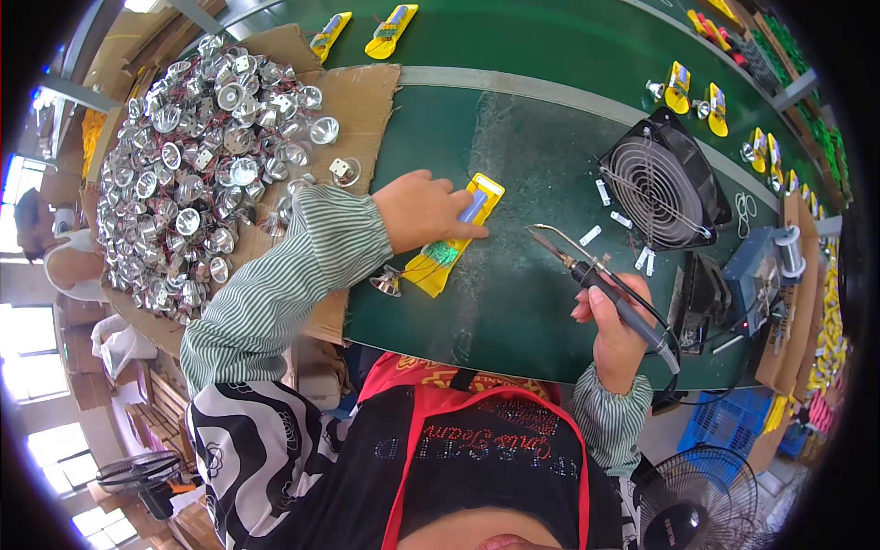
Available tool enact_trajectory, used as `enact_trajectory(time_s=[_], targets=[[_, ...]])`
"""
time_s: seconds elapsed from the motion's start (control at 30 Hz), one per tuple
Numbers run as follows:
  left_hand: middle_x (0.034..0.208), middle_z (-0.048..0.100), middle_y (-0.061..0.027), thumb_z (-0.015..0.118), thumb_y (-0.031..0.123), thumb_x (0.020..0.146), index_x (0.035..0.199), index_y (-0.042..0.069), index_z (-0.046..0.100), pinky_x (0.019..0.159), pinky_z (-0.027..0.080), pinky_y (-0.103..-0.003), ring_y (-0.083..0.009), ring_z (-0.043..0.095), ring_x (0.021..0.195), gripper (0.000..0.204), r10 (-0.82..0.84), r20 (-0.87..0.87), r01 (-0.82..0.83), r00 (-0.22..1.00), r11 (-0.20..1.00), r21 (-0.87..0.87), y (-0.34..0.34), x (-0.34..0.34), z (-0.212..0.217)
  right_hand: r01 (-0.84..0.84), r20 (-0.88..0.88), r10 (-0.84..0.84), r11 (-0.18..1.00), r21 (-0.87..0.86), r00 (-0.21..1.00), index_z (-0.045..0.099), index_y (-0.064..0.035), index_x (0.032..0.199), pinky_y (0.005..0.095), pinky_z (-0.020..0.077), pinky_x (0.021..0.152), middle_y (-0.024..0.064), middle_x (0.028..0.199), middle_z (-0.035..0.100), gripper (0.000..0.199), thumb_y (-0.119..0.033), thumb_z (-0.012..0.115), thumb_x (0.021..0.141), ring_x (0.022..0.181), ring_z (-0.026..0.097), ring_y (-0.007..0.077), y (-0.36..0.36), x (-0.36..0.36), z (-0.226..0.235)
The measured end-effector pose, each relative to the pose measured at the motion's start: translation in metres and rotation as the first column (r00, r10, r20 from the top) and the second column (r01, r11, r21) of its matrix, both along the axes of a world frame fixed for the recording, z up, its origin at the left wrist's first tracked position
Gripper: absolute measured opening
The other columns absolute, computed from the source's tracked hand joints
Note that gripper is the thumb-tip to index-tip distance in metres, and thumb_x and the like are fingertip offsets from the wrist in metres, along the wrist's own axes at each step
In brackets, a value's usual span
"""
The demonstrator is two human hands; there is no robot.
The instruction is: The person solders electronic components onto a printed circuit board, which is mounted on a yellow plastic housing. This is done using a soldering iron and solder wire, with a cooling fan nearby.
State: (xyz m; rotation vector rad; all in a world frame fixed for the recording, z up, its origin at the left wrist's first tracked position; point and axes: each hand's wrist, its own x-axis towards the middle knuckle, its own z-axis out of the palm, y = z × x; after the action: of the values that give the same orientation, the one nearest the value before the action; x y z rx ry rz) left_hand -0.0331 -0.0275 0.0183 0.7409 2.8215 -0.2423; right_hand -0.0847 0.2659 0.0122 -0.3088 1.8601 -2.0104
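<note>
Left arm: striped green-white sleeve, enters from lower left, bent at elbow, forearm angled up and right. Left hand [423,213]: palm down, back of hand toward camera, fingers [463,223] extended rightward and pressed flat, closed on nothing. Right arm: short stretch of matching striped cuff at lower centre-right, forearm rising near vertical. Right hand [616,328]: curled in pen-type grip, thumb side to left, knuckles turned to right.
</note>
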Motion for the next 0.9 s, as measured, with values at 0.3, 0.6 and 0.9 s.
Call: enact_trajectory(time_s=[0.3, 0.6, 0.9], targets=[[0.083, 0.057, -0.0003, 0.069, 0.031, 0.073, 0.1, 0.011, 0.058, 0.069, 0.045, -0.033, -0.0181, 0.057, 0.083, 0.035, 0.263, -0.035, -0.266, 0.964, 0.959, -0.098, 0.019, 0.033, 0.004, -0.002, 0.007, 0.002, 0.999, -0.032, 1.0, 0.052, 0.0051, 0.098, 0.0251, 0.0529, 0.057, 0.0143, 0.078, 0.064, 0.018, 0.001, 0.061, 0.083, 0.062, 0.063, 0.0155, 0.002, -0.001, 0.004], [0.084, 0.059, -0.0071, 0.073, 0.018, 0.074, 0.098, 0.008, 0.065, 0.067, 0.049, -0.034, -0.0217, 0.06, 0.079, 0.026, 0.479, -0.017, -0.395, 0.877, 0.743, 0.54, 0.008, 0.069, -0.007, -0.102, 0.01, 0.102, 0.994, -0.037, 0.995, 0.053, 0.0061, 0.101, 0.0264, 0.0537, 0.06, 0.015, 0.08, 0.064, 0.021, 0.002, 0.062, 0.082, 0.065, 0.064, 0.016, -0.007, 0.004, 0.006], [0.078, 0.061, -0.0085, 0.07, 0.003, 0.075, 0.086, 0.002, 0.066, 0.06, 0.046, -0.029, -0.0187, 0.057, 0.065, 0.011, 0.625, 0.424, -0.595, 0.655, 0.081, 0.8, 0.025, 0.066, -0.025, -0.213, 0.055, 0.213, 0.977, -0.011, 0.975, 0.054, 0.0065, 0.097, 0.0259, 0.0535, 0.06, 0.013, 0.08, 0.065, 0.018, 0.001, 0.063, 0.083, 0.065, 0.064, 0.0146, -0.025, 0.009, 0.002]])
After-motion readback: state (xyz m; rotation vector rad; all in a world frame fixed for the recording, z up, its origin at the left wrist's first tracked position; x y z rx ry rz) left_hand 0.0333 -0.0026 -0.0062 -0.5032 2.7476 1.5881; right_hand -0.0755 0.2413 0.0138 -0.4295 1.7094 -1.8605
